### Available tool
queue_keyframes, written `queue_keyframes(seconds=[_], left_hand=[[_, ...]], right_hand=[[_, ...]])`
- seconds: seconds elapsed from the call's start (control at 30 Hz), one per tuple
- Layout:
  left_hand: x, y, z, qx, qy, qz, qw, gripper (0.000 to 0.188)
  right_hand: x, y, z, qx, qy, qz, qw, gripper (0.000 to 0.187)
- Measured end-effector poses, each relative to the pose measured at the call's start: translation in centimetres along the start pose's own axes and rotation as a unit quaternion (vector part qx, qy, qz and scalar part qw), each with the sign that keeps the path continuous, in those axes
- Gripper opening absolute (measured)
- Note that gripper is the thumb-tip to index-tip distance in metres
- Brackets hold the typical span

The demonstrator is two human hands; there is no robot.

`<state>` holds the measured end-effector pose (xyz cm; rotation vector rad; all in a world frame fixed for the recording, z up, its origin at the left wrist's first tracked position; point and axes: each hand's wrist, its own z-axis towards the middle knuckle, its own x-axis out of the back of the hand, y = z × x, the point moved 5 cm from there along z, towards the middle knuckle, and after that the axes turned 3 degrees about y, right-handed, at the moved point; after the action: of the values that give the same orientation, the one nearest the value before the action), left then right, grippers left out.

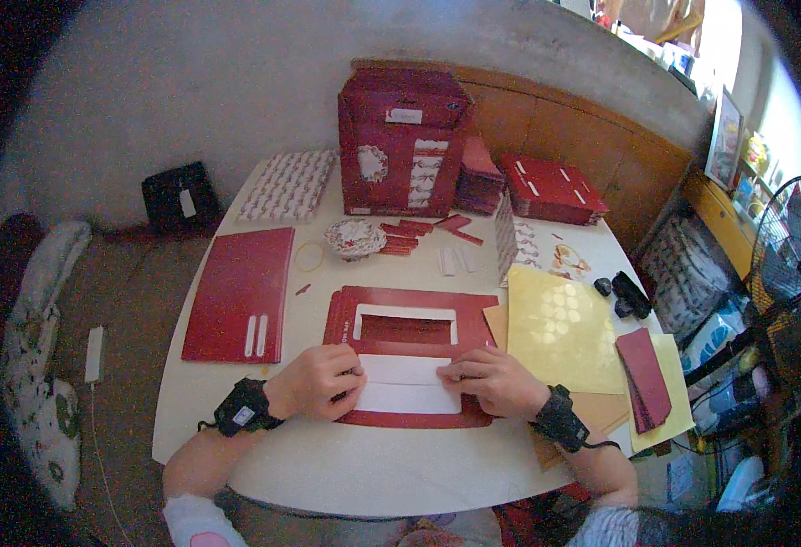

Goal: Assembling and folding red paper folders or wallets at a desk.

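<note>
Left grip (pixel 320 381): fingers curled at the left end of the white strip (pixel 400 371); pinching or merely pressing, I cannot tell. Right grip (pixel 501 379): fingertips gathered at its right end, likewise uncertain. White strip: across the near half of the red card (pixel 407 349), on my counter (pixel 364 469). Step, I judge: aligning the strip. Next move calls for even pressure.

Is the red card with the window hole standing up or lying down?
Lying down: the red card spreads flat on the white table, its window facing up.
</note>
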<state>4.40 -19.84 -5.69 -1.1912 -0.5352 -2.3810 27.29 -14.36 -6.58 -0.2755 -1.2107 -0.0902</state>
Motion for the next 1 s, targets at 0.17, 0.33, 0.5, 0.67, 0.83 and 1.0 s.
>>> queue_keyframes(seconds=[0.17,0.33,0.5,0.67,0.83,1.0], left_hand=[[0.31,0.18,0.14,0.012,-0.008,-0.003,1.000,0.008],[0.16,0.14,0.17,0.009,-0.006,-0.007,1.000,0.010],[0.35,0.40,0.44,0.015,-0.002,-0.005,1.000,0.009],[0.57,0.52,0.46,0.014,0.014,-0.006,1.000,0.008],[0.61,0.55,0.62,0.013,0.017,-0.008,1.000,0.008],[0.23,0.18,0.08,0.020,-0.010,-0.004,1.000,0.013]], right_hand=[[0.28,-0.38,0.27,0.004,0.023,0.002,1.000,0.040],[0.42,-0.49,0.28,-0.005,0.025,-0.004,1.000,0.040],[0.32,-0.43,0.29,-0.006,0.030,0.007,0.999,0.039],[0.25,-0.44,0.32,-0.005,0.031,0.006,0.999,0.039],[0.34,-0.41,0.27,0.005,0.037,0.008,0.999,0.038],[0.14,-0.35,0.22,-0.002,0.037,0.007,0.999,0.038]])
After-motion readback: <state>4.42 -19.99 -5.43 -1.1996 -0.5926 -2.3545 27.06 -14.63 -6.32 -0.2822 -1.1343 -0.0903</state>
